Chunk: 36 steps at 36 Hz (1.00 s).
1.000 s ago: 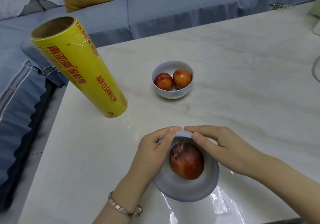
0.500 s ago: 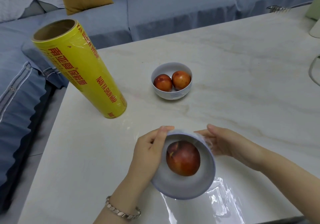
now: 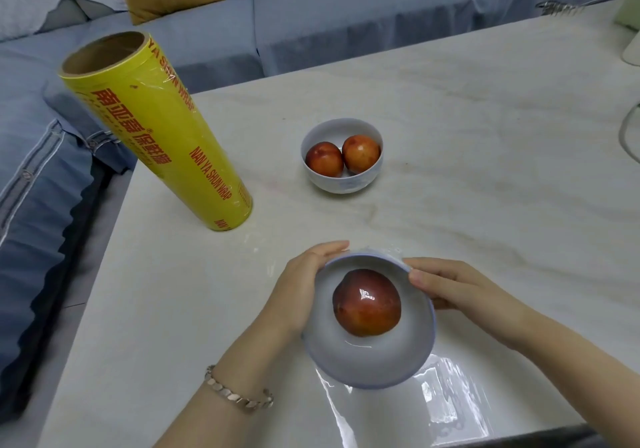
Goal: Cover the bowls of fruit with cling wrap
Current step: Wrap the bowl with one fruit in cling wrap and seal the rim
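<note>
Two hands: both are on the near bowl [image 3: 374,383], one on each side, so the film can be drawn down evenly without the bowl sliding.
Left hand [image 3: 304,285]: it cups the bowl's left wall, with the fingers curled round toward the far rim. I judge this a steadying grip that also presses film to the outside. A bracelet [image 3: 239,394] sits on its wrist.
Right hand [image 3: 460,288]: it grasps the right rim, thumb on the edge and fingers curled round the outside, apparently pinning the wrap there.
Between the hands: a single red fruit [image 3: 367,302] lies in the bowl. A glint on top of it suggests film is stretched across the mouth.
Cling wrap [image 3: 446,388]: a loose, shiny flap spreads on the table [image 3: 485,170] on the near side of the right hand. It is likely still to be tucked under or against the wall.
Beyond the fingertips: the far bowl [image 3: 341,184], well apart from the hands, holds two fruits. No film shows on it, so by my reading it is the half of the job still to do.
Beyond and left of the left hand: the yellow roll [image 3: 156,136] stands on end within reach, parked clear of the work.
Past the table edge: a blue sofa [image 3: 346,15].
</note>
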Each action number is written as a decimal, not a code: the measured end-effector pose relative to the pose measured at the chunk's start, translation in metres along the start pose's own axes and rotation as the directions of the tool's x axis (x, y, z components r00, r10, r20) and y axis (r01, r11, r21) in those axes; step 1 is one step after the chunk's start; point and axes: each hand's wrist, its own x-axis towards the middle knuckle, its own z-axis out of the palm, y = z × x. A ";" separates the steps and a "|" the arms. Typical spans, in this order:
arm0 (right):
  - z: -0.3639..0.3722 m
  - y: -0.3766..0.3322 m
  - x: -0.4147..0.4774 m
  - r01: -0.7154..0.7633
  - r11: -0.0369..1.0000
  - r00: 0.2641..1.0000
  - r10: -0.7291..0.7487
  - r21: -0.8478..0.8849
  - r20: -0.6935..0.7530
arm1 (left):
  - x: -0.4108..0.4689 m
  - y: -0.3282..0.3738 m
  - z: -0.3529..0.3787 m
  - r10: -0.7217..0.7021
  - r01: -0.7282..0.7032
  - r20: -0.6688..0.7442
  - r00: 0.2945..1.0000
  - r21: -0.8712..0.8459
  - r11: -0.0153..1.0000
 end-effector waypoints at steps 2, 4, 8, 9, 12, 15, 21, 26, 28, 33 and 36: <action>-0.001 -0.005 0.003 -0.026 0.999 0.999 0.028 -0.035 0.029 | -0.001 0.000 0.001 -0.009 0.009 -0.017 1.000 -0.014 1.000; -0.002 -0.010 0.005 -0.053 0.996 0.997 0.057 -0.074 0.054 | -0.002 0.001 0.003 -0.035 0.035 -0.052 0.998 -0.012 0.999; -0.006 -0.020 0.014 -0.071 0.988 0.997 0.070 -0.140 -0.015 | -0.005 -0.002 0.005 0.036 -0.028 -0.122 0.992 0.073 0.997; -0.006 -0.023 0.017 -0.075 0.984 0.997 0.071 -0.161 -0.032 | -0.006 -0.004 0.006 0.061 -0.051 -0.136 0.989 0.073 0.996; -0.006 -0.032 0.026 -0.083 0.966 0.996 0.072 -0.246 -0.054 | -0.009 -0.008 0.007 0.112 -0.105 -0.159 0.981 0.053 0.993; -0.007 -0.037 0.033 -0.083 0.948 0.994 0.058 -0.306 -0.093 | -0.010 -0.009 0.010 0.122 -0.118 -0.180 0.976 0.034 0.992; -0.015 -0.045 0.038 -0.132 0.963 0.979 0.090 -0.233 -0.184 | -0.011 -0.008 0.011 0.135 -0.129 -0.194 0.972 0.041 0.991; -0.016 -0.045 0.042 -0.338 0.939 0.938 0.330 -0.069 -0.103 | -0.012 -0.007 0.011 0.157 -0.151 -0.174 0.972 0.051 0.987; -0.019 -0.047 0.045 -0.461 0.887 0.887 0.459 -0.038 -0.042 | -0.013 -0.007 0.012 0.186 -0.179 -0.162 0.969 0.057 0.982; -0.029 -0.059 0.044 -0.534 0.835 0.832 0.547 -0.136 0.090 | -0.014 -0.005 0.014 0.217 -0.207 -0.133 0.967 0.089 0.974; -0.030 -0.057 0.040 -0.399 0.911 0.908 0.408 -0.103 0.097 | -0.013 -0.005 0.014 0.225 -0.215 -0.140 0.964 0.086 0.973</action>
